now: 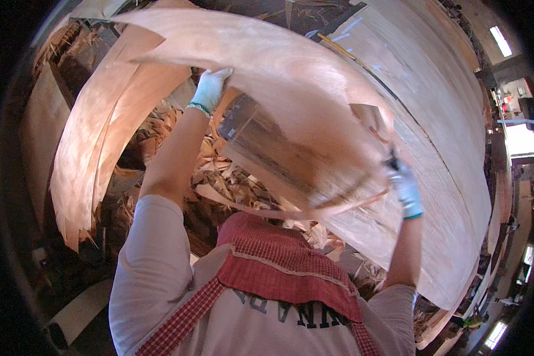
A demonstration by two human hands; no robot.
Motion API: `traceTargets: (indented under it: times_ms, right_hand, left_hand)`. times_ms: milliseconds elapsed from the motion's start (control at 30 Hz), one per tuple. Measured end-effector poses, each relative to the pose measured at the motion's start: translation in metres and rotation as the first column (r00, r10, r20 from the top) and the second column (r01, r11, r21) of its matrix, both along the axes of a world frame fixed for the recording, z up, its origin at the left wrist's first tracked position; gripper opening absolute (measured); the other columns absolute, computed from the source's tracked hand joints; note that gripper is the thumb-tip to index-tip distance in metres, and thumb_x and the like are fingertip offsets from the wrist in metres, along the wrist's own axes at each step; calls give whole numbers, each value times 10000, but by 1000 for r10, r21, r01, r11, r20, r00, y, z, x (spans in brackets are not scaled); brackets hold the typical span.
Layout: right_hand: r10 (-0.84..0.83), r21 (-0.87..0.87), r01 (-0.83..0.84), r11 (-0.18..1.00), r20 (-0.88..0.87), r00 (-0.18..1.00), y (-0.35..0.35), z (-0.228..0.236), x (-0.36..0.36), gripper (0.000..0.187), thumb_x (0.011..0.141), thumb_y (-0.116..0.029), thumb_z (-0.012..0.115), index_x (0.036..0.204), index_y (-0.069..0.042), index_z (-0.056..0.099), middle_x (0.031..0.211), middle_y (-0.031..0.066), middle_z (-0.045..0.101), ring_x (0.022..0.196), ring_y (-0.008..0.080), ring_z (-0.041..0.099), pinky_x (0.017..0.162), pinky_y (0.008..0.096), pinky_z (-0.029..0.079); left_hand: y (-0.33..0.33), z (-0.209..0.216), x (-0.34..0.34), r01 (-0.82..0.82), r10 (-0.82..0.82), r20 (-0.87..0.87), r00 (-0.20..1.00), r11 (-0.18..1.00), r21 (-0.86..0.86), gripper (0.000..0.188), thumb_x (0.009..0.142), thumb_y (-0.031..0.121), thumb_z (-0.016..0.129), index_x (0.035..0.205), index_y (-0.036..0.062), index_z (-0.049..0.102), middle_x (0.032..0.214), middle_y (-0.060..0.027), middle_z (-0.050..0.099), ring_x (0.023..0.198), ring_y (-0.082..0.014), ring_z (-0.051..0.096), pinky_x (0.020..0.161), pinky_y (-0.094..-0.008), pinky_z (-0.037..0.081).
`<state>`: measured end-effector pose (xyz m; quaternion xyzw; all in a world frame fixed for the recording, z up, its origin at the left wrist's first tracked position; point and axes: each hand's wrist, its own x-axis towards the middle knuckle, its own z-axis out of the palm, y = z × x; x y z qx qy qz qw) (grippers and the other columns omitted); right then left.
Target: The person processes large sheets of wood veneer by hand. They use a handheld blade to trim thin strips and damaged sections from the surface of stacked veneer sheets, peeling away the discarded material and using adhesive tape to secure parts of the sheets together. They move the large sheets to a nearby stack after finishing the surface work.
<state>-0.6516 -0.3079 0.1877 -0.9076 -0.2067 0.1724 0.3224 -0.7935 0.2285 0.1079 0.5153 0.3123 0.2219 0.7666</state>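
Note:
A large, thin, pale reddish wood veneer sheet [267, 59] arches across the middle, its right part smeared by motion. My left hand [209, 90], in a white glove with a green cuff, grips the sheet's near edge. On the right, my gloved right hand [404, 188] is closed beside the sheet's right edge. Something small and dark shows at its fingers, too blurred to name. A narrow veneer strip [302, 213] curves from the middle toward this hand. Under the sheet lies a flat stack of veneer [267, 145] with a dark-streaked top.
More veneer [95, 136] hangs bent down on the left. Scraps and shavings [219, 172] heap between it and the stack. Wide pale sheets [439, 130] spread over the right side. A thin yellow stick [338, 47] lies at the far edge. A red checked apron [291, 261] covers my front.

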Motion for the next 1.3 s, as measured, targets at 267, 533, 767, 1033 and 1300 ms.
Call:
traceTargets:
  times_ms: [267,533,767,1033,1300]
  right_hand:
    - [-75,-7,75,997,-201,977,34,-143,-52,252,819,-222,703,875,11,628,711,76,617,659,150,547,625,329,449]
    - [-26,-82,9,997,-206,978,30,-131,-50,320,810,-233,719,982,27,645,806,129,661,742,169,589,681,342,477]
    - [70,-351,-165,922,-266,961,-105,-87,-58,368,783,-215,745,1054,15,650,836,104,669,772,196,619,717,333,486]
    - [-529,-211,633,745,391,753,-194,-44,-19,278,941,-202,549,1148,-21,580,952,172,661,819,267,624,723,419,482]
    - [254,-606,-122,786,137,957,165,-92,-106,203,952,-229,493,978,-50,586,760,170,651,737,346,672,636,486,521]
  left_hand:
    - [44,-138,-29,-137,484,-397,779,751,646,398,862,185,669,1164,-41,542,1068,-167,634,948,-243,617,794,-351,490]
    - [-177,-118,-33,430,78,-427,901,-28,902,470,922,308,520,1303,33,510,1421,-131,461,1349,-291,388,1149,-451,249]
    - [-180,-125,-35,445,103,-440,892,-32,895,492,942,317,497,1345,38,461,1461,-139,415,1366,-295,366,1152,-440,245]
    - [-171,-115,-33,457,78,-457,886,18,889,422,919,271,530,1285,62,531,1411,-119,469,1305,-288,434,1100,-439,309]
    - [-115,-127,-32,218,197,-240,951,128,968,332,870,166,563,1190,78,571,1294,-100,547,1220,-302,496,1025,-428,390]
